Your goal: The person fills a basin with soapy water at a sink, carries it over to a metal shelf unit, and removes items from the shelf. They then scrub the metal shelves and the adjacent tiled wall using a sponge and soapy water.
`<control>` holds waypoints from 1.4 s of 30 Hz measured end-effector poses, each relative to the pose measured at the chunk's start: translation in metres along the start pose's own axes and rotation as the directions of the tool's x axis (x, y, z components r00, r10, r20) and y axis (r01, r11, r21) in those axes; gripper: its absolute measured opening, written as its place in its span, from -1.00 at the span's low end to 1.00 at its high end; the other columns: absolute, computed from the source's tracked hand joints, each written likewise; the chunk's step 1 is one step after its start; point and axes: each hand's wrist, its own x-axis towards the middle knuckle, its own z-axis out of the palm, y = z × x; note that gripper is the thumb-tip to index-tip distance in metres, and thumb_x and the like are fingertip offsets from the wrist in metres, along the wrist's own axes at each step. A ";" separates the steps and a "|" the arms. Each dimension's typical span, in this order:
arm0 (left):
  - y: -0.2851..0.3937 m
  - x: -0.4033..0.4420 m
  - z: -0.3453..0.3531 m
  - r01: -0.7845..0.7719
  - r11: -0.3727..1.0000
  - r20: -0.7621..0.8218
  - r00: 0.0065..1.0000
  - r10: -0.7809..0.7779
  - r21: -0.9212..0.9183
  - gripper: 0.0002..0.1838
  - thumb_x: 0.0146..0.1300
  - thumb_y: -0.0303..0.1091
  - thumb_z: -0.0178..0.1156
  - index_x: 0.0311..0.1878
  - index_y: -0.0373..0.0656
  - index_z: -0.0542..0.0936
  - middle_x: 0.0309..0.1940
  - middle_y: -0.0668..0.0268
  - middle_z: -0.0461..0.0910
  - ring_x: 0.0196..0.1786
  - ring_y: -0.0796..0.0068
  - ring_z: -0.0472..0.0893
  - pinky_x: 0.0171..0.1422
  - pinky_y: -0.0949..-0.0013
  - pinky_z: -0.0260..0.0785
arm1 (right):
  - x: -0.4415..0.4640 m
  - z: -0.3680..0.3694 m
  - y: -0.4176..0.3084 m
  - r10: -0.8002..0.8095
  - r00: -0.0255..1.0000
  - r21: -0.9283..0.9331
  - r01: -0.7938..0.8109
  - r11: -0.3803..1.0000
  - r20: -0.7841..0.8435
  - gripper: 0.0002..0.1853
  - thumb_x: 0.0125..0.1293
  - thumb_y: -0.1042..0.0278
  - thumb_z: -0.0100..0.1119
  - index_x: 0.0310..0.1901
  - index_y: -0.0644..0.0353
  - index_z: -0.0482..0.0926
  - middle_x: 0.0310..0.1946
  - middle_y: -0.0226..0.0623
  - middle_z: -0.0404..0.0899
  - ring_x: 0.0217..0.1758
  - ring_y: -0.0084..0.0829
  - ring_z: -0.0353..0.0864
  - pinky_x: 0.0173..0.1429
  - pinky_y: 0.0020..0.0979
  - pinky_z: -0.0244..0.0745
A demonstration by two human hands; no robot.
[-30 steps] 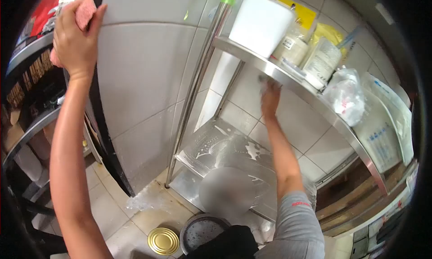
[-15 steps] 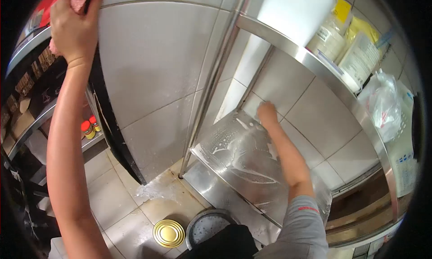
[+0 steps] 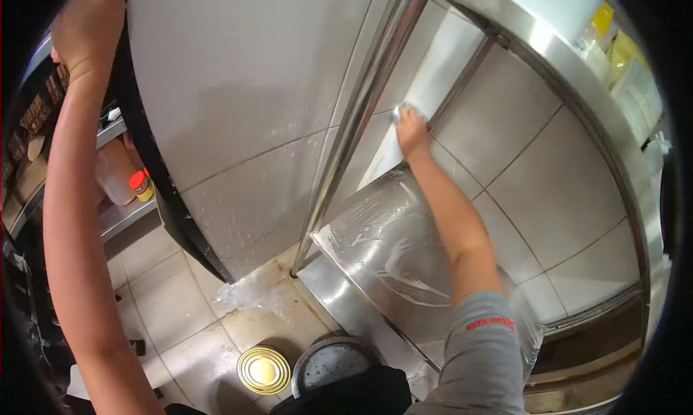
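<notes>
- Left hand (image 3: 90,29): far upper left, partly cut off by the frame; fingers mostly out of view, can't tell how closed.
- Pink sponge (image 3: 55,55): only a sliver visible, at the left hand's outer edge; grip unclear.
- Rack shelf (image 3: 126,219): well below left hand, red-lidded jar (image 3: 141,186) on it.
- Tiled wall (image 3: 238,76): between the two arms, wet drips on lower part.
- Gold tin (image 3: 263,369): on floor, just beside dark tub (image 3: 332,364), both well below the hands.
- Metal pole (image 3: 357,119): upright, slanting in view, left of right hand.
- Right hand (image 3: 412,132): fingers curled on pale pad (image 3: 398,113).
- Pad position: at right fingertips, by the white corner strip (image 3: 444,61), well apart from left hand; wall contact can't be confirmed.
- Soapy shelf (image 3: 382,227): metal, streaked with suds, below right hand and forearm.
- Upper shelf (image 3: 543,38): curved-looking metal edge, right of right hand.
</notes>
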 end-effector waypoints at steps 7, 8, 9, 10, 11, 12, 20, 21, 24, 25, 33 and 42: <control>0.030 0.000 -0.012 -0.059 0.996 0.019 0.998 0.061 -0.068 -0.62 0.24 -0.17 0.24 -0.08 -0.27 0.42 -0.30 0.25 0.46 -0.23 0.46 0.50 -0.15 0.43 0.36 | -0.009 0.042 -0.045 -0.025 0.732 -0.046 0.077 0.996 0.680 -0.77 0.24 0.26 0.00 -0.22 0.04 0.66 -0.10 -0.43 0.53 0.05 -0.43 0.46 0.01 -0.32 0.37; 0.030 0.001 -0.018 -0.039 0.989 0.055 0.997 0.047 -0.143 -0.60 0.25 -0.14 0.23 -0.07 -0.28 0.43 -0.28 0.23 0.47 -0.21 0.45 0.51 -0.14 0.42 0.37 | -0.001 0.038 -0.034 -0.015 0.750 -0.099 0.107 0.989 0.662 -0.78 0.23 0.26 0.01 -0.23 0.05 0.66 -0.11 -0.40 0.53 0.04 -0.42 0.46 0.02 -0.30 0.36; 0.031 0.002 -0.025 -0.013 0.976 0.090 0.995 0.033 -0.216 -0.58 0.25 -0.12 0.23 -0.06 -0.29 0.43 -0.27 0.22 0.48 -0.19 0.45 0.51 -0.13 0.41 0.37 | 0.009 0.034 -0.021 -0.011 0.766 -0.151 0.141 0.978 0.642 -0.78 0.23 0.25 0.01 -0.24 0.06 0.65 -0.11 -0.38 0.53 0.04 -0.41 0.47 0.03 -0.28 0.36; 0.016 0.003 -0.012 -0.054 0.990 0.037 0.998 0.059 -0.131 -0.56 0.25 -0.10 0.23 -0.05 -0.29 0.43 -0.26 0.22 0.49 -0.18 0.45 0.51 -0.12 0.40 0.38 | 0.020 0.030 -0.002 0.109 0.893 -0.310 0.036 0.950 0.438 -0.82 0.20 0.29 0.03 -0.32 0.07 0.65 -0.18 -0.34 0.53 0.02 -0.40 0.47 -0.01 -0.22 0.35; 0.011 -0.003 -0.005 -0.071 0.995 -0.016 0.997 0.070 -0.071 -0.56 0.25 -0.09 0.23 -0.05 -0.29 0.43 -0.26 0.21 0.49 -0.17 0.45 0.51 -0.11 0.40 0.38 | 0.044 -0.005 0.018 0.057 0.928 -0.345 0.080 0.935 0.369 -0.86 0.17 0.34 0.05 -0.36 0.07 0.63 -0.26 -0.32 0.53 -0.08 -0.36 0.50 -0.07 -0.21 0.37; 0.007 -0.008 0.001 -0.081 0.997 -0.070 0.994 0.080 -0.009 -0.55 0.25 -0.08 0.23 -0.04 -0.30 0.43 -0.26 0.21 0.49 -0.16 0.45 0.51 -0.11 0.39 0.38 | 0.068 -0.022 0.040 0.098 0.967 -0.427 0.012 0.904 0.233 -0.88 0.13 0.39 0.06 -0.39 0.05 0.62 -0.33 -0.35 0.52 -0.16 -0.34 0.50 -0.14 -0.23 0.39; 0.014 0.000 -0.005 -0.050 0.994 -0.007 0.999 0.049 -0.095 -0.52 0.23 -0.02 0.22 -0.10 -0.31 0.45 -0.31 0.20 0.48 -0.21 0.37 0.49 -0.08 0.33 0.37 | -0.014 0.023 -0.007 0.011 0.901 -0.154 0.062 0.986 0.433 -0.86 0.08 0.39 0.11 -0.51 -0.03 0.66 -0.46 -0.37 0.63 -0.25 -0.35 0.59 -0.24 -0.22 0.50; 0.008 0.001 -0.007 -0.073 0.992 0.018 0.997 0.075 -0.101 -0.49 0.22 0.03 0.21 -0.13 -0.31 0.45 -0.34 0.21 0.46 -0.27 0.37 0.46 -0.12 0.31 0.34 | -0.012 0.031 -0.016 0.023 0.849 -0.122 0.049 0.991 0.528 -0.86 0.08 0.37 0.11 -0.51 -0.01 0.67 -0.47 -0.37 0.64 -0.23 -0.36 0.61 -0.25 -0.23 0.50; 0.009 0.000 -0.009 -0.079 0.994 0.041 0.996 0.082 -0.077 -0.51 0.22 0.02 0.21 -0.16 -0.30 0.45 -0.38 0.22 0.45 -0.29 0.40 0.45 -0.16 0.33 0.32 | 0.029 0.026 -0.012 0.027 0.890 -0.085 0.013 0.996 0.454 -0.85 0.10 0.30 0.10 -0.48 0.02 0.67 -0.48 -0.41 0.65 -0.19 -0.39 0.62 -0.24 -0.29 0.50; 0.010 0.001 -0.010 -0.038 0.997 0.072 0.996 0.043 -0.072 -0.51 0.22 0.02 0.21 -0.16 -0.30 0.46 -0.38 0.22 0.46 -0.29 0.39 0.46 -0.16 0.33 0.32 | 0.027 0.031 -0.014 0.001 0.869 -0.107 0.060 0.992 0.494 -0.84 0.11 0.27 0.10 -0.45 0.01 0.68 -0.42 -0.41 0.65 -0.15 -0.40 0.61 -0.19 -0.29 0.49; 0.006 -0.002 -0.009 -0.152 0.987 0.011 0.988 0.152 0.044 -0.51 0.21 0.09 0.20 -0.30 -0.26 0.53 -0.42 0.25 0.51 -0.29 0.42 0.48 -0.20 0.32 0.31 | -0.035 0.078 -0.076 0.054 0.495 -0.085 0.040 0.996 0.867 -0.70 0.28 0.19 -0.03 -0.03 -0.16 0.64 0.14 -0.51 0.44 0.19 -0.40 0.36 0.12 -0.12 0.22; -0.009 -0.001 -0.002 -0.216 0.974 -0.060 0.974 0.220 0.076 -0.52 0.21 0.09 0.20 -0.28 -0.24 0.51 -0.44 0.30 0.49 -0.37 0.51 0.45 -0.28 0.39 0.30 | -0.049 0.138 -0.062 0.054 0.787 0.028 -0.090 0.996 0.614 -0.78 0.22 0.33 0.02 -0.29 -0.04 0.71 -0.24 -0.35 0.68 -0.13 -0.33 0.67 -0.18 -0.30 0.52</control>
